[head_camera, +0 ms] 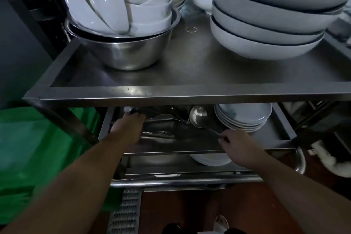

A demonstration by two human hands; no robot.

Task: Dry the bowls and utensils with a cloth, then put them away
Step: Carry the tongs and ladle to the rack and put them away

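R hand point(239, 145) – pinch on ladle point(198, 116) handle

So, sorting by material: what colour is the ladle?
Shiny silver metal ladle, held by the right hand; head view.

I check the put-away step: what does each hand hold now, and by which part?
The right hand pinches the ladle at the end of its thin handle. The left hand reaches among utensils on the middle shelf; its hold cannot be told.

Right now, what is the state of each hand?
Left hand: reaching among the utensils, grip cannot be told.
Right hand: pinching the thin handle of the steel ladle.
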